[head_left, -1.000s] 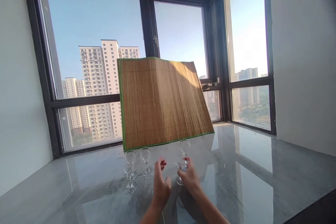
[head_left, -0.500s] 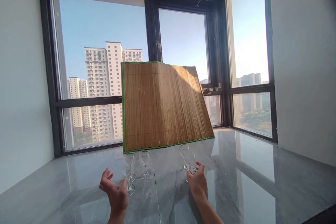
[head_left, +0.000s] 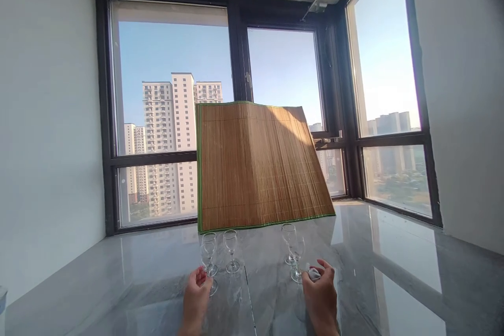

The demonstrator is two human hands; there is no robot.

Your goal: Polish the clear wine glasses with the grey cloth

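Note:
Several small clear stemmed glasses stand on a glossy grey marble table (head_left: 118, 283). Three are at the left (head_left: 231, 250), two at the right (head_left: 289, 241). My left hand (head_left: 195, 299) lies low on the table with its fingers curled at the stem of the nearest left glass (head_left: 208, 265). My right hand (head_left: 321, 296) is just behind the nearest right glass (head_left: 297, 260). Its fingers are pinched on a small white thing (head_left: 314, 273) that looks like a cloth or tissue.
A bamboo mat with green edging (head_left: 260, 168) stands on the table behind the glasses, leaning against the dark-framed windows (head_left: 236, 89). White walls close in on both sides. The table runs on to the right, bright with reflections.
My left hand moved right from an open pose to the nearest left glass. My right hand let go of the right glass and drew back a little. The view shifted left and up.

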